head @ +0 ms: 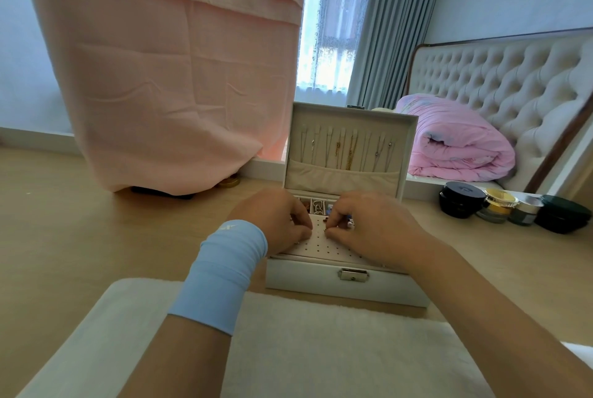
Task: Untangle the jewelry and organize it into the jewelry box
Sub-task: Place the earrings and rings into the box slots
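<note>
Item: earring seating, perforated panel.
White mat (321, 349) nearest; left hand (282, 221) and right hand (369, 224) pinch something tiny over the jewelry box (346, 285) on the bench; necklaces (349, 150) hang in the lid. Risk: a slipping pinch drops it among compartments.

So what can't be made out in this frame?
- What the fingertips pinch over the perforated panel: too small, and covered by the left hand and right hand, head view.
- Tray compartments behind the hands: mostly hidden.
- Necklaces in the lid: lower ends tucked in the pocket.
- Object under the pink cloth: only its dark base shows.
</note>
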`<state>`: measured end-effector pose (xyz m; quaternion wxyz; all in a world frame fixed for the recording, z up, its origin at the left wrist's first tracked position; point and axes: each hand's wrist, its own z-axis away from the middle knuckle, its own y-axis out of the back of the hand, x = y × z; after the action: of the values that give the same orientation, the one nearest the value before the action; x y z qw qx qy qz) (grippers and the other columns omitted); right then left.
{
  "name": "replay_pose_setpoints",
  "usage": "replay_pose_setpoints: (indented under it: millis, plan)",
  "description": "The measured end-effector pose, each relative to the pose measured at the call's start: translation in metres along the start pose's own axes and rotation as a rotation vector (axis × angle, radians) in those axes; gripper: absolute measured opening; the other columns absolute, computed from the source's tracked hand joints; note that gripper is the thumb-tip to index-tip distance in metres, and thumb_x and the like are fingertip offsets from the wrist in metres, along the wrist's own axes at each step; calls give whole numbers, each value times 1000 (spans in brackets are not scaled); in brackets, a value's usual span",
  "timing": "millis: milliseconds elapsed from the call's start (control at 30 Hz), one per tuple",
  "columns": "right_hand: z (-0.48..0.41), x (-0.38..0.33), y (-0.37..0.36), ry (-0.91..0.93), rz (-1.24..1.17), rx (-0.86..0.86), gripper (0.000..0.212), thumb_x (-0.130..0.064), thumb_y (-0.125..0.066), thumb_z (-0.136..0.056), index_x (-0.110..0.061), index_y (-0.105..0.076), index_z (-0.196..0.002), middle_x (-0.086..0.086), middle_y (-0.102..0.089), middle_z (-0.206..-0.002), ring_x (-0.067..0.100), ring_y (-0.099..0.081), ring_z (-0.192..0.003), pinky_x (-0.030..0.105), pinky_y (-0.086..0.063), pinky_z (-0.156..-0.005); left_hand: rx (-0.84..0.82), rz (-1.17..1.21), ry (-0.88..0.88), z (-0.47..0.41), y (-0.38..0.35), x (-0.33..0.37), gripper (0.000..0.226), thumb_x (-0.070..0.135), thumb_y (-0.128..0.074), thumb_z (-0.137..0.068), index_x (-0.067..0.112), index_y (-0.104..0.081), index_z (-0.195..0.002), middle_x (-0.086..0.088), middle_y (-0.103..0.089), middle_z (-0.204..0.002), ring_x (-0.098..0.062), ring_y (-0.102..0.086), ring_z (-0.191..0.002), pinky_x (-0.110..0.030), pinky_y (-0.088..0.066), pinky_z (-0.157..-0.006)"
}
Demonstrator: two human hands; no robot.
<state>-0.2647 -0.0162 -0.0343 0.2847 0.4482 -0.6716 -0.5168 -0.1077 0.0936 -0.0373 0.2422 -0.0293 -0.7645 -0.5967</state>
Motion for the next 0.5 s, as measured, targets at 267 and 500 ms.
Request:
replay_pose_setpoints:
  millis: [267,500]
  plan:
    - [3,3,1,58,1,-19,11,-40,-68,-90,-31,-74,-91,-16,-65,-96,2,-55,-89,17,-40,-71,101,71,-13,1,3,-7,21,26,-57,-94,39,-71,-103,15,-66,-112,-6,-52,-86,-23,-42,-80]
    - [1,14,17,-16,-203,-217,15,-32,-64,-96,-38,-77,-101,-27,-60,-92,-14,-54,-85,13,-41,-76,189,92,-80,-1,-5,2,20,26,-58,-94,39,-72,-98,15,-66,-102,-7,-54,-85,-22,-43,-74]
